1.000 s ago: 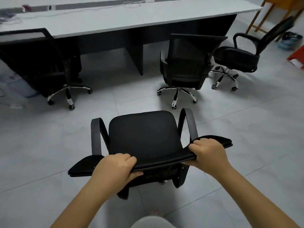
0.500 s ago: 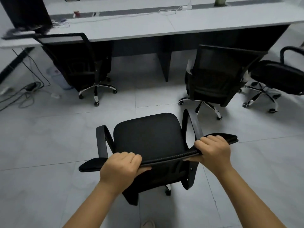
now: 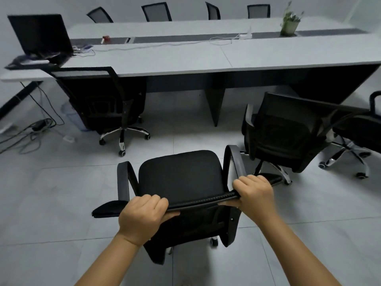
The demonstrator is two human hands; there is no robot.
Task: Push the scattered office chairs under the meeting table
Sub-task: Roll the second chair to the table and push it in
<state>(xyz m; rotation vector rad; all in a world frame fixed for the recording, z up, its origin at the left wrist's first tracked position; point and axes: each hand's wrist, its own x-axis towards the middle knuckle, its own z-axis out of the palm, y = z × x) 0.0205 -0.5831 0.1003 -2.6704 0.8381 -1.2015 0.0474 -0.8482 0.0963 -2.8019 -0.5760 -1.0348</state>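
A black office chair (image 3: 181, 174) stands on the tiled floor just in front of me, its seat facing the long white meeting table (image 3: 206, 56). My left hand (image 3: 142, 215) grips the top edge of its backrest on the left, and my right hand (image 3: 254, 195) grips the same edge on the right. Another black chair (image 3: 103, 102) is tucked against the table at the left. A third chair (image 3: 286, 129) stands off the table at the right, with a fourth (image 3: 358, 131) beyond it at the frame's edge.
Cables and a power brick (image 3: 39, 124) lie on the floor at the left by a water bottle (image 3: 71, 116). A monitor (image 3: 41, 34), a cord and a potted plant (image 3: 289, 23) sit on the table. Several chairs (image 3: 156, 11) line its far side. A dark table leg (image 3: 215, 104) stands ahead.
The chair in my hands has rolled closer to the table, and my view has lifted, showing the whole tabletop and the far chairs. Both hands keep their hold on the backrest.
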